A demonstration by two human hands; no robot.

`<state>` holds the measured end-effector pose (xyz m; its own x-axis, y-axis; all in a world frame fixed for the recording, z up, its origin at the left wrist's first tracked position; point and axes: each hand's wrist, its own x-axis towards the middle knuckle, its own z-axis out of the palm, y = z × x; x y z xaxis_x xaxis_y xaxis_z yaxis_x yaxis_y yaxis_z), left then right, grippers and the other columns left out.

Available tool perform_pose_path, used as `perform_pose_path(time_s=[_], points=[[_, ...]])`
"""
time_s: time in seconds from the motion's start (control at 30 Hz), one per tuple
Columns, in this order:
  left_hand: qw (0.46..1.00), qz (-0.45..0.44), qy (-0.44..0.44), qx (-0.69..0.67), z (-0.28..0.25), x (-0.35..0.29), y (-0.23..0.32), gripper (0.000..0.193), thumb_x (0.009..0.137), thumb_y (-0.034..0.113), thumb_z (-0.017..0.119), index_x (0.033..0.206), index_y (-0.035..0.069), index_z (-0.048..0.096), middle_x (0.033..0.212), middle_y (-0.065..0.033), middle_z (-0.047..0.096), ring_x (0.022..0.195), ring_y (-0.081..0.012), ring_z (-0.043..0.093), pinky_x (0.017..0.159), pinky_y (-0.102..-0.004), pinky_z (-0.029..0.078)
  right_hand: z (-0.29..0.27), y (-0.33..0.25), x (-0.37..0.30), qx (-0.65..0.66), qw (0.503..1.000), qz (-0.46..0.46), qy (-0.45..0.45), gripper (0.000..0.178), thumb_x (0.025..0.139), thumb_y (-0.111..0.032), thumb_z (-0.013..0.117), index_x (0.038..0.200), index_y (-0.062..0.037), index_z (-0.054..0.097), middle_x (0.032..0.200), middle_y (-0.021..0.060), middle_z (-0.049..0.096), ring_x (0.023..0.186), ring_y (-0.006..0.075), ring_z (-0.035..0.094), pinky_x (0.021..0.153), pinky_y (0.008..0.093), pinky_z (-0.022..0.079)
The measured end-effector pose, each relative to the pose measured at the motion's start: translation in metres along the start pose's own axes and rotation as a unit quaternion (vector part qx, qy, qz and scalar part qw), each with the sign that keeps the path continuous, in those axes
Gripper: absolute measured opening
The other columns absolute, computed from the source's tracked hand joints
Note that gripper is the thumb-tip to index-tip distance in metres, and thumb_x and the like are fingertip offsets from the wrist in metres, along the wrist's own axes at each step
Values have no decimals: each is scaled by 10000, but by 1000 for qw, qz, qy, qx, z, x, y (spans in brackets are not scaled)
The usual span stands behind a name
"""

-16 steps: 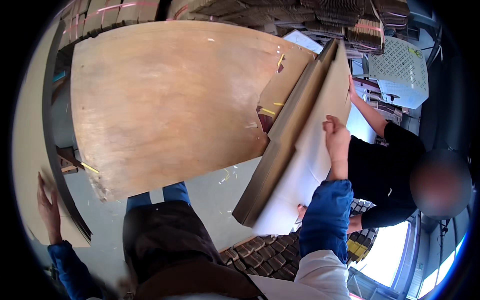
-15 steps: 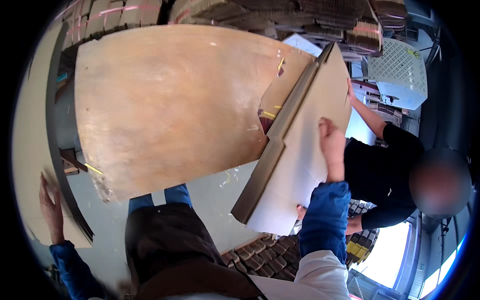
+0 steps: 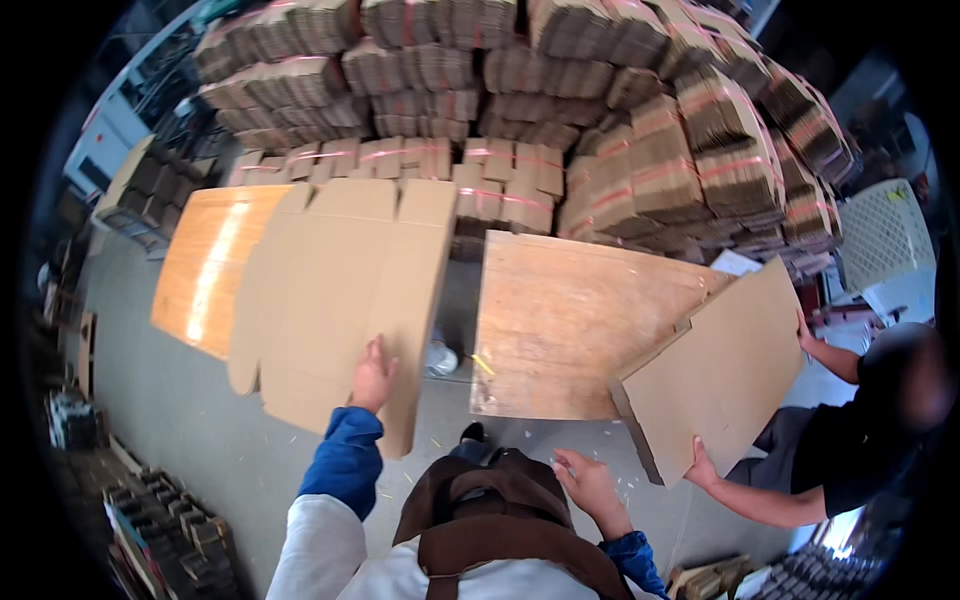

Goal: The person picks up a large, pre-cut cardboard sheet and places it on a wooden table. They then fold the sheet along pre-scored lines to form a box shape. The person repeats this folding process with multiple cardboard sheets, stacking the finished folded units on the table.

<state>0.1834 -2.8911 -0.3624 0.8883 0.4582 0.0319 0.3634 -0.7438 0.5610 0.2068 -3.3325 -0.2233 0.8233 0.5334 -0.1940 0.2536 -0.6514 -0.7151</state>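
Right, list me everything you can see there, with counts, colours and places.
Left cardboard stack: one, tan, on the left table
Right cardboard stack: one, tan, at the right table, another person's hands on it
Left table: one, orange wood
Right table: one, light brown wood
Strapped bundles: many, brown with pink straps, piled at the back
Yellow strip: one, right table's left edge
Co-worker: one, black top, far right
Perforated panel: one, whitish, upper right
Floor: grey, below
Apron: one, brown, bottom centre
Left hand: one, at the left cardboard stack
Right hand: one, beside the apron
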Motion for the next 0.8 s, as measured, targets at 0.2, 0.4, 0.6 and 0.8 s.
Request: perform_pose_path(time_s=[0.2,0.4,0.6,0.8], points=[[998,3,59,19,-60,-171,-27,430,886,185,640,1258,-4,538,1282,-223,562,1138,-405,549,980,-464,437,82,-39,-11,4,994,-69,-90,268,921,-250,629,1109,-63,671,969,168,711,892,338,693,783,404,553],[981,-191,38,-1,-82,-328,-92,409,882,241,658,1213,15,581,1201,-234,611,1128,-402,565,978,-461,448,141,-54,-9,32,986,-45,-156,314,945,-268,589,1157,-46,651,921,177,717,859,315,707,762,383,549],[935,-344,66,-57,-133,-289,-234,521,931,299,608,1300,-55,508,1276,-288,570,1169,-424,561,1013,-455,443,254,-34,6,117,985,91,-89,426,970,-313,565,1241,16,587,983,151,708,837,189,707,747,327,534],[914,-354,173,-95,-194,-189,-372,630,945,317,599,1387,-85,402,1318,-315,527,1236,-432,511,1059,-447,401,317,-89,71,47,982,182,21,637,967,-423,534,1405,26,421,1215,254,620,1141,370,604,970,410,461]])
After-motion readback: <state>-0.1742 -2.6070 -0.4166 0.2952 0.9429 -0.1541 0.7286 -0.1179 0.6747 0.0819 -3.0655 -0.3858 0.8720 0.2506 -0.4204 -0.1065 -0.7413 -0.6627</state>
